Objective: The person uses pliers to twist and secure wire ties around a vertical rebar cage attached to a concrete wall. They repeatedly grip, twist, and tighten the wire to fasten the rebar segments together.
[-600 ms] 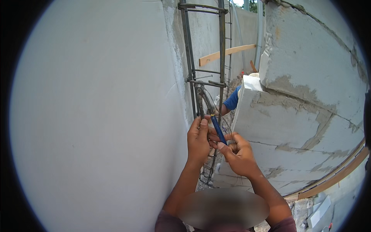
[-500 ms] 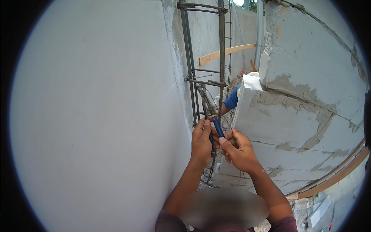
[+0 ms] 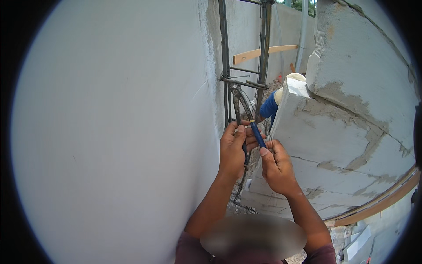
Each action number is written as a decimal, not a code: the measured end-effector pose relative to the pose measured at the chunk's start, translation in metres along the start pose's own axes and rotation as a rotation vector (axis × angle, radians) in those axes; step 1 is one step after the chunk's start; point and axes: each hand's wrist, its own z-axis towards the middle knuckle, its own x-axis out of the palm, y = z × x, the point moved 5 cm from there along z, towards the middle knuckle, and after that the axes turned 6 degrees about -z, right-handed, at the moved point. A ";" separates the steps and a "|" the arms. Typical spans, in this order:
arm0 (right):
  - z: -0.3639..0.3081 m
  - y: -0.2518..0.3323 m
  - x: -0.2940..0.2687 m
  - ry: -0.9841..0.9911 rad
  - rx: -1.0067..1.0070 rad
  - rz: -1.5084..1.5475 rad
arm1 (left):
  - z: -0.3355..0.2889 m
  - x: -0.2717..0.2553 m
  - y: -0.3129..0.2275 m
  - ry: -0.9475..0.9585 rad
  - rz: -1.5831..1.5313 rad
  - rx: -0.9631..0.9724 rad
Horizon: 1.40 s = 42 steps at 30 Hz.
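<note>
I hold a pair of pincers (image 3: 257, 133) with blue handles between my two hands, handles spread apart, jaws pointing up. My left hand (image 3: 232, 149) is wrapped around the left handle, which runs down past the fingers. The thumb and fingers of my right hand (image 3: 278, 170) pinch the end of the right handle. Several thin tie wires (image 3: 269, 127) stick out around my right hand; whether it holds them too, I cannot tell. The jaws lie against the upright steel rebar cage (image 3: 264, 48), just below a crosswise stirrup (image 3: 241, 82). What they bite on is too small to make out.
A smooth pale wall (image 3: 118, 132) rises close on the left. On the right stands a mortared block wall (image 3: 334, 136). Beyond the gap, another person's blue sleeve (image 3: 269, 108) shows behind the blocks. A wooden strip (image 3: 247, 57) crosses behind the cage.
The pincers' handles are spread wider, with my right hand farther from my left. The whole view has shifted, so the cage and walls appear farther right and slightly higher.
</note>
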 end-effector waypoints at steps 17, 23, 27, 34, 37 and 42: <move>0.001 0.039 -0.031 -0.067 -0.202 -0.250 | 0.003 0.026 0.013 0.087 -0.339 -0.004; -0.003 0.043 -0.025 -0.107 -0.277 -0.404 | 0.001 0.038 0.011 0.037 -0.250 0.007; -0.004 0.038 -0.020 -0.146 -0.330 -0.522 | 0.004 0.042 0.009 -0.035 -0.141 0.021; 0.005 0.017 -0.021 0.001 -0.181 -0.235 | 0.008 0.034 0.013 -0.043 -0.073 0.017; 0.008 0.008 -0.018 -0.007 -0.205 -0.096 | 0.006 0.033 0.013 -0.072 -0.047 0.034; 0.006 0.011 -0.018 -0.076 -0.282 -0.254 | 0.008 0.021 0.014 -0.064 -0.016 -0.010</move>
